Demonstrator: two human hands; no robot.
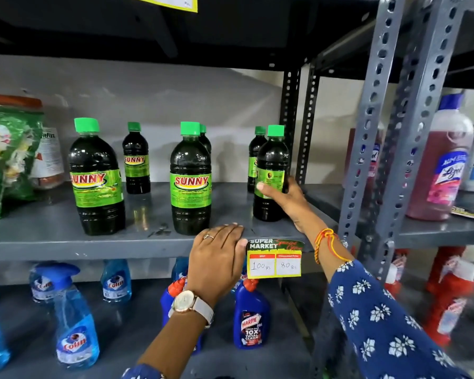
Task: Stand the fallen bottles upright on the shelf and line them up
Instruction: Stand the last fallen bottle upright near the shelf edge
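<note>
Six dark green-capped bottles stand upright on the grey metal shelf [52, 236]: a front left bottle [96, 177], a front middle bottle [190, 179] and a front right bottle [270, 173], each with a smaller-looking one behind. The right hand [283, 198] has its grip clenched around the front right bottle at its label. The left hand [216, 258] lies flat and released on the shelf's front edge, beside a yellow price tag [274, 261]. A green pouch [7, 157] sits at the shelf's far left. Below, blue spray bottles [71, 318] and a dark blue cleaner bottle [251, 315] stand on the lower shelf. Slotted grey uprights [367, 149] divide off a neighbouring bay holding a pink liquid bottle [441, 162].
</note>
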